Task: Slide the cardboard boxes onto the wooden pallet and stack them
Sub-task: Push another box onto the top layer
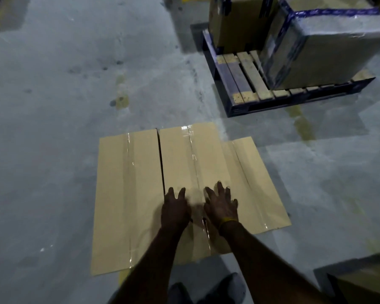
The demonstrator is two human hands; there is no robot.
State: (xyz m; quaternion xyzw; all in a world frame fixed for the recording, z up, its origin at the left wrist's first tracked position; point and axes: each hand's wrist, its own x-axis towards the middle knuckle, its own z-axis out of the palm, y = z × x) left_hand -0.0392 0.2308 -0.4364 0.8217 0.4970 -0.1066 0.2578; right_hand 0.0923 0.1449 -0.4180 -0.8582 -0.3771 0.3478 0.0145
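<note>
- The left box (127, 198) lies just left of the hands, flat on the floor (53, 128), with clear tape down its top. It touches the middle box along a dark gap.
- The left hand (175, 210) is spread flat, fingers open, pressing on the near end of the middle box (184, 159). It grips nothing.
- The right hand (221, 207) is spread flat too, right beside the left one, on the same box. A yellow band (227, 220) is on its wrist.
- To push well, I think both hands should stay flat and low and push evenly, so the box slides straight and does not turn.
- The right box (257, 183) lies just right of the hands and sits partly under the middle one. It may drag along.
- The wooden pallet (246, 84) is far ahead and to the right of the hands, so the push must aim right.
- Two taped boxes (329, 51) already stand on the pallet. The near left corner looks free.
- Another box (364, 281) sits close to the right arm.
</note>
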